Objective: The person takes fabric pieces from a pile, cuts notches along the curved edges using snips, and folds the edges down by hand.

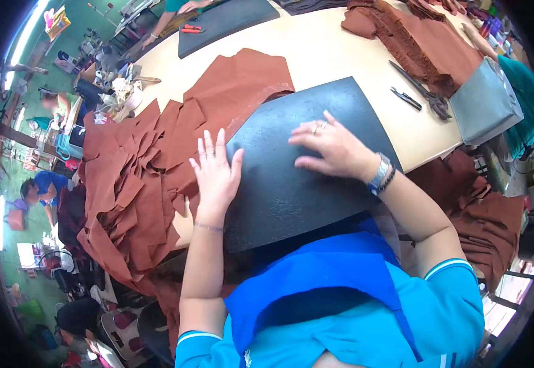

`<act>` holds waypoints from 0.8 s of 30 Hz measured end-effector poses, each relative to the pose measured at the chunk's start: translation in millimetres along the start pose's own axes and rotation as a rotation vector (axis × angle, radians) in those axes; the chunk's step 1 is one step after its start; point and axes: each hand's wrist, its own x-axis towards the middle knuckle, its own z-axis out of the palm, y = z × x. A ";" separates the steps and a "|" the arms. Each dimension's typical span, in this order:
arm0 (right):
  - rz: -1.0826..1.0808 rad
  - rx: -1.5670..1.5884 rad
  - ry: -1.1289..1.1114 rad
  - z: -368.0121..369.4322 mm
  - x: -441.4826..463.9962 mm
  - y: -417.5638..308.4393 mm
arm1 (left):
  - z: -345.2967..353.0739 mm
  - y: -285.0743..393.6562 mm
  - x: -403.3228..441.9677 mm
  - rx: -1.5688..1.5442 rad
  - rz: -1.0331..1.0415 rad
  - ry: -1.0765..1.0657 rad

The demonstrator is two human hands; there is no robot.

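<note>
A large black board (304, 196) lies in front of me on the pale table. My left hand (217, 172) rests at its left edge, fingers stretched out and holding nothing, beside a heap of reddish-brown fabric pieces (132, 178). Over the board's right part, my right hand (331, 147) has its fingers apart and also holds nothing; whether it touches the surface I cannot tell. A wider sheet of the same brown fabric (242, 80) reaches up to the board's upper left edge.
Dark shears (423, 89) and small thread snips (406, 98) lie to the right, near a grey box (484, 101). More brown fabric (414, 43) is stacked at the back right. A second black board (224, 24) bears red-handled snips (191, 29). Other people work around the table.
</note>
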 end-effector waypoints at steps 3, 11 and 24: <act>0.158 0.050 0.119 -12.1 5.6 34.1 | 18.4 14.1 1.5 -0.028 -0.054 -0.175; 0.643 -0.130 0.281 -1.6 14.1 155.9 | -16.8 81.6 -65.2 -0.270 0.394 -0.394; 0.663 0.143 0.221 60.5 136.3 159.5 | 4.7 -67.7 -31.7 -0.541 -0.416 -0.097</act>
